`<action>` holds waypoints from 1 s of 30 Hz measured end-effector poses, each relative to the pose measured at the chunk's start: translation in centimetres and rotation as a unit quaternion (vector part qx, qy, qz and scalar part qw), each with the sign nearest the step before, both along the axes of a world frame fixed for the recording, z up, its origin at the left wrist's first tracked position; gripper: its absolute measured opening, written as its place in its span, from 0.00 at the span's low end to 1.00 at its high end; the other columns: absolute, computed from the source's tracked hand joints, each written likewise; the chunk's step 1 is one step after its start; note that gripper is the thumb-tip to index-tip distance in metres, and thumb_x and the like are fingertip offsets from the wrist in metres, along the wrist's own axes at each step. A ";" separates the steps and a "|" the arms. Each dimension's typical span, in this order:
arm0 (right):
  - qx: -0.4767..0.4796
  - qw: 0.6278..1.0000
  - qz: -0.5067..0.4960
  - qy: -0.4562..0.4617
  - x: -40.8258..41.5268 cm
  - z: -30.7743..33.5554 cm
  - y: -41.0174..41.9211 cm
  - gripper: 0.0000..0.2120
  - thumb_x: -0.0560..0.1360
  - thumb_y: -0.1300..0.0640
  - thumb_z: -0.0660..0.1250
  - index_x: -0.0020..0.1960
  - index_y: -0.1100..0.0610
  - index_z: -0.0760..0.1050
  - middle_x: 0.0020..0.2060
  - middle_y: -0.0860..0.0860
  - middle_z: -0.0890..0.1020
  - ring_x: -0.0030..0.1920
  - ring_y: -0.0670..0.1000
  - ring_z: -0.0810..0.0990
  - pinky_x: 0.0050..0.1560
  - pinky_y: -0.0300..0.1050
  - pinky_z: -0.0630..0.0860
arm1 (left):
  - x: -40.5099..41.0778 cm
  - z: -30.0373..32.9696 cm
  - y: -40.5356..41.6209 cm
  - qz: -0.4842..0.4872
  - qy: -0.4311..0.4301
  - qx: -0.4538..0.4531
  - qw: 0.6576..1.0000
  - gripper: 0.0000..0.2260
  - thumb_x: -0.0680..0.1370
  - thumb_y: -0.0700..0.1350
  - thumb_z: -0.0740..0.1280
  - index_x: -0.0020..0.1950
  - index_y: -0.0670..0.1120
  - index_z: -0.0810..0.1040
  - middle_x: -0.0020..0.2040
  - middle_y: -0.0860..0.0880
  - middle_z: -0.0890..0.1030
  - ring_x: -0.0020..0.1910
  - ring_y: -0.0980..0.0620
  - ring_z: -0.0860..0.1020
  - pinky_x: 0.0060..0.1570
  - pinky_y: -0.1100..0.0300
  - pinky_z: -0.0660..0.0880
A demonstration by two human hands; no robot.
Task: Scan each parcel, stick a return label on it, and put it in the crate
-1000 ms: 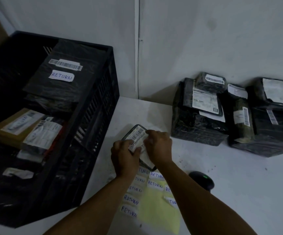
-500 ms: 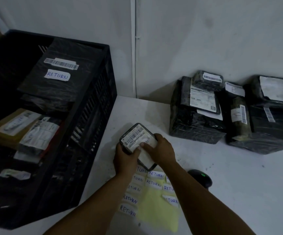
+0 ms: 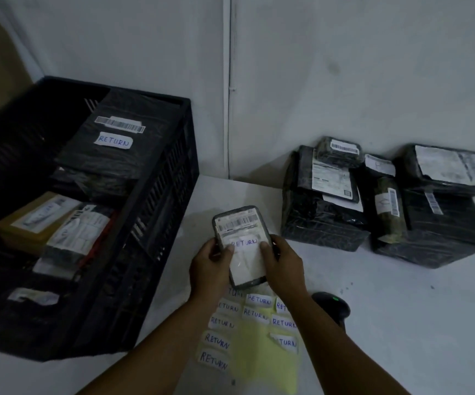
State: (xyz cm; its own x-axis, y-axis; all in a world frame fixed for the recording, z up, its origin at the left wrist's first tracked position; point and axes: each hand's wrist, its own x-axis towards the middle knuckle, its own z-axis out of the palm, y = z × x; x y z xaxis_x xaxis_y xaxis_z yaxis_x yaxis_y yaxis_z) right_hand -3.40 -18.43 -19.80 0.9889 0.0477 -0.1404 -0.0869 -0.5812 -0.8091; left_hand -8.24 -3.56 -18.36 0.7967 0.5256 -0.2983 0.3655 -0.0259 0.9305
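A small dark parcel (image 3: 241, 223) with a barcode label is held above the white table, near its middle. A white RETURN label (image 3: 244, 242) lies on its face. My left hand (image 3: 209, 267) grips the parcel's left edge, thumb on the label's left end. My right hand (image 3: 283, 266) grips the right edge, thumb on the label's right end. The black crate (image 3: 156, 212) stands to the left and holds several parcels, one marked RETURN (image 3: 113, 141). A yellow sheet (image 3: 259, 349) with several RETURN labels lies under my forearms.
Several black wrapped parcels (image 3: 324, 220) are stacked against the wall at the right. The black scanner (image 3: 331, 307), a green light on it, lies on the table (image 3: 415, 323) just right of my right forearm. A wall corner stands behind.
The parcel has been lifted and turned upright toward me. My right hand moved from pressing on its top to gripping its right edge, and the RETURN label now shows on it.
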 end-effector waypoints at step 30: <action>0.144 0.953 0.153 -0.217 -3.6 17.8 21.3 0.15 0.80 0.48 0.65 0.65 0.51 0.73 0.54 0.46 0.83 0.53 0.46 0.80 0.55 0.48 0.79 | -7.2 18.7 25.3 0.290 -0.214 0.117 0.925 0.14 0.78 0.50 0.69 0.62 0.48 0.78 0.54 0.51 0.81 0.52 0.50 0.81 0.51 0.55 0.77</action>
